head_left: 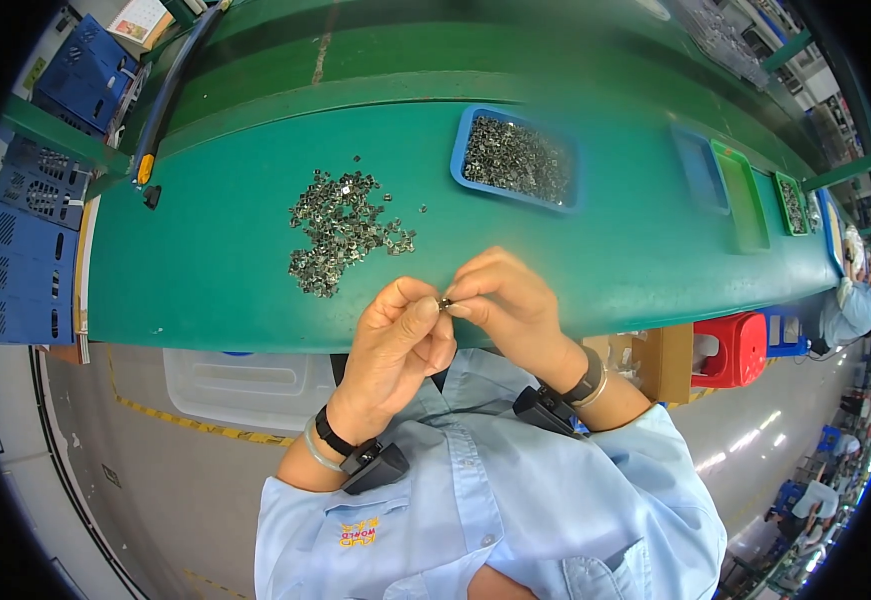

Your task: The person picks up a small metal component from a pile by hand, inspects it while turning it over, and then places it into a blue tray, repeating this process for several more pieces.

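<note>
Between the fingertips of my two hands is a small dark metal part. My left hand pinches it with thumb and forefinger, the other fingers curled. From the other side, my right hand pinches it at thumb and forefinger. Both hands are over the near edge of the green table. Beyond them lies a loose pile of small metal parts, shiny and dark. Farther back, a blue tray holds many similar pieces.
Toward the right end of the table are another blue tray, a green tray and a small green bin with parts. Blue crates stand at the left. A red stool and a cardboard box are below the edge.
</note>
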The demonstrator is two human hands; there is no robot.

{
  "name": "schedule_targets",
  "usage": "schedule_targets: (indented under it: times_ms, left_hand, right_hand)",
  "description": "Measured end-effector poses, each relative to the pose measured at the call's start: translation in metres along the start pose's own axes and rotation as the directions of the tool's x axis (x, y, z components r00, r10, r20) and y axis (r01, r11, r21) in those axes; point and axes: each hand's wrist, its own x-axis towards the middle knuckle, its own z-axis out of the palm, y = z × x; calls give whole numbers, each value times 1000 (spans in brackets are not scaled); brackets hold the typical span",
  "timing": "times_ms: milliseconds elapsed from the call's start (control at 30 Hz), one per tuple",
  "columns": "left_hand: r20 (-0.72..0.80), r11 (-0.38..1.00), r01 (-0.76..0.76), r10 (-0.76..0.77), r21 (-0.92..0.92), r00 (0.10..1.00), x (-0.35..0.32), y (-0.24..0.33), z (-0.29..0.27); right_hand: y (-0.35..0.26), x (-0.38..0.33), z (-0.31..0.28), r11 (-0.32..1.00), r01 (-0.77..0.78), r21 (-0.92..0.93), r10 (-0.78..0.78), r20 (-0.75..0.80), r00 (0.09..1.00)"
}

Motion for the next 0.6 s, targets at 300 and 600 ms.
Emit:
schedule_targets:
  times_ms: [300,600]
  left_hand:
    - [38,1000,-21,21,-5,999,1,2,-1]
    - [-28,996,-34,36,87,999,-1,6,2]
  right_hand:
    - [-4,4,0,998,63,-14,-63,29,998]
    - [-3,5,1,995,92,-37,-90,40,995]
